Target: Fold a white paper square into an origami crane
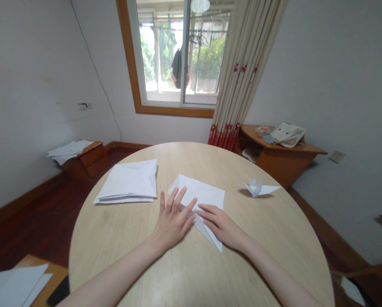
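A white sheet of paper (204, 194), partly folded into a pointed shape, lies in the middle of the round wooden table (267, 238). My left hand (173, 217) rests flat on its left part with fingers spread. My right hand (218, 224) lies flat on the lower folded edge, fingers stretched toward the left hand. Both palms press the paper down; neither hand grips it.
A stack of white paper sheets (128, 182) lies on the table to the left. A folded paper crane (258, 187) stands to the right. Low wooden cabinets sit by the walls, and more paper (15, 285) lies at the lower left.
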`<state>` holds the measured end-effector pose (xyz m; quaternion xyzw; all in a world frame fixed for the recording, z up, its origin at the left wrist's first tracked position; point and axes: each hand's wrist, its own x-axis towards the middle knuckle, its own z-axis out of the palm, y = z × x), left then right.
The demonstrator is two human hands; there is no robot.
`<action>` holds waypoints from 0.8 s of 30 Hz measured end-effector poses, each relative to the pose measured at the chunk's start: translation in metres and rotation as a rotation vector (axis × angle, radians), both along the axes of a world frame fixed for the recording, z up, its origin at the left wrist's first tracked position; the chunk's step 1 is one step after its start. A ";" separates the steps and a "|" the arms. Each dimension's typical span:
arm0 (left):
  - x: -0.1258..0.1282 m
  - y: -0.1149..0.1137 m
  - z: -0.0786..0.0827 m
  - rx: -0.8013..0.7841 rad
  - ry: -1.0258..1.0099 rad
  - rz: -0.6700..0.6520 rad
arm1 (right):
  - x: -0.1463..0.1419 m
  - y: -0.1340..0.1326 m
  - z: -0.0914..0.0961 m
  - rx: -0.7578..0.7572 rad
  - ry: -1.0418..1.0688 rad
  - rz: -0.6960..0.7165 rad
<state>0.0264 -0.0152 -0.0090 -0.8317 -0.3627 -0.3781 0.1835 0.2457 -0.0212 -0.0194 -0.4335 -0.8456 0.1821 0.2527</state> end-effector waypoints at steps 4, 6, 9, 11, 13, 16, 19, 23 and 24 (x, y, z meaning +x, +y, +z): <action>0.000 -0.002 0.002 0.008 -0.029 -0.010 | 0.002 0.001 -0.002 0.014 -0.048 0.005; 0.000 -0.002 0.004 -0.013 -0.034 -0.010 | 0.003 0.001 -0.002 0.010 -0.072 0.001; -0.001 -0.003 0.006 -0.039 -0.052 -0.014 | 0.003 0.001 0.000 -0.018 -0.120 -0.022; -0.002 -0.003 0.008 -0.058 -0.070 -0.017 | 0.003 0.001 0.002 -0.047 -0.145 -0.036; -0.003 -0.003 0.008 -0.089 -0.088 -0.012 | 0.003 0.001 0.005 -0.079 -0.163 -0.046; -0.005 -0.002 0.010 -0.149 -0.105 -0.009 | 0.004 0.001 0.008 -0.115 -0.185 -0.058; -0.011 0.002 0.010 -0.209 -0.086 -0.020 | 0.006 0.001 0.008 -0.121 -0.193 -0.079; -0.021 0.010 0.008 -0.284 -0.058 -0.022 | 0.013 0.004 0.003 -0.112 -0.197 -0.116; -0.023 0.013 0.007 -0.302 -0.052 -0.026 | 0.016 0.005 0.002 -0.105 -0.193 -0.123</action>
